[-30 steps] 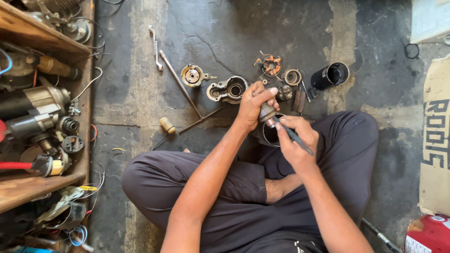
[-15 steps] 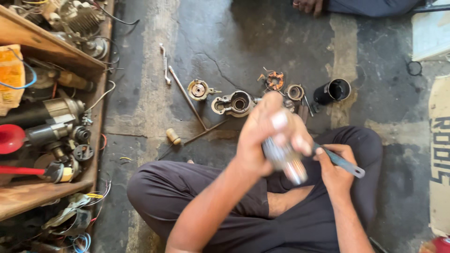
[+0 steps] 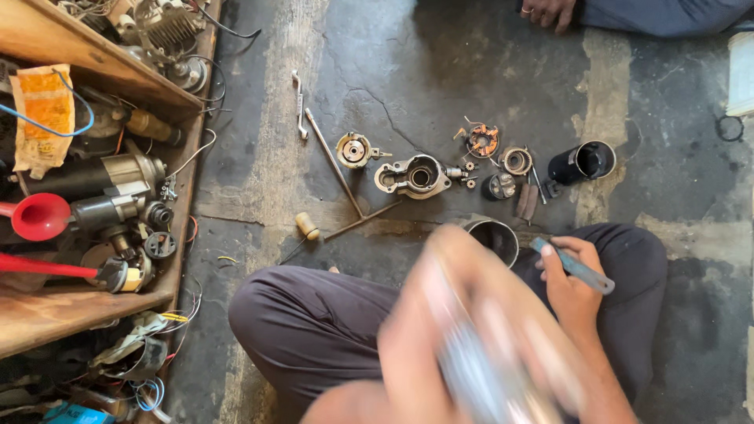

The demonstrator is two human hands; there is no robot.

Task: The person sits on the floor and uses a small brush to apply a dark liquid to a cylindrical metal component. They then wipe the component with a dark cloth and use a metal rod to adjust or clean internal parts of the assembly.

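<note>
Seated person, both hands occupied, disassembled motor parts laid out on a cracked dark concrete floor [image 3: 440, 71].

The left hand [image 3: 463, 330] is raised close to the camera and heavily blurred; it is wrapped around a grey metal cylindrical part [image 3: 475, 377], details not resolvable. The right hand [image 3: 569, 286] is closed around a slim blue-grey metal hand tool [image 3: 573, 267] above the right knee. A round open metal cup [image 3: 493, 238] stands just beside this hand. Beyond it lie a cast aluminium end housing [image 3: 412, 176], a black steel cylindrical casing [image 3: 583, 162] and a long thin steel rod [image 3: 334, 162]. A wooden shelf [image 3: 55, 314] occupies the floor's left edge.
</note>
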